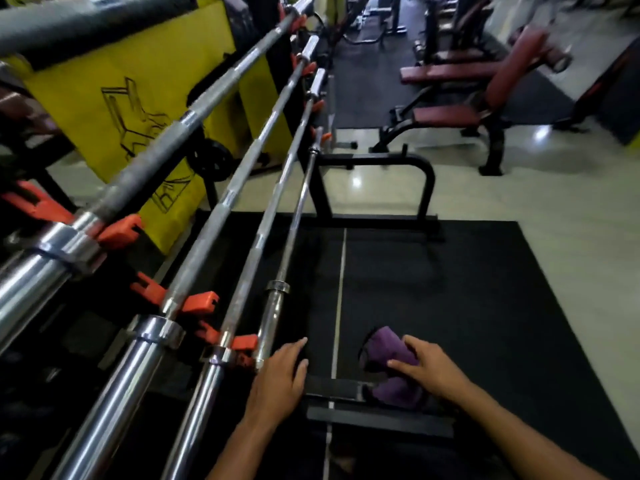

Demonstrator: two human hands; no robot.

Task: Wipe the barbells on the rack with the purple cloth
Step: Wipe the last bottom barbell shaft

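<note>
From the head view, four steel barbells (221,209) were seen lying side by side on a black rack (377,223), running from the lower left toward the upper middle and resting in orange holders (199,303). The shortest, thinnest barbell (294,216) lay at the rack's right edge. The left hand (277,382) was seen with fingers straight and relaxed, holding nothing, just beside the near sleeve end of that thinnest bar; whether it touched the bar could not be told. The purple cloth (391,351) was bunched in the right hand (429,368), whose fingers and thumb were curled round it, above the rack's near foot and apart from every bar. A black rubber mat (467,289) was seen under the rack. A yellow banner (138,98) with a black line drawing hung behind the bars at the upper left. Maroon padded benches (460,95) stood on the pale floor at the upper right.
</note>
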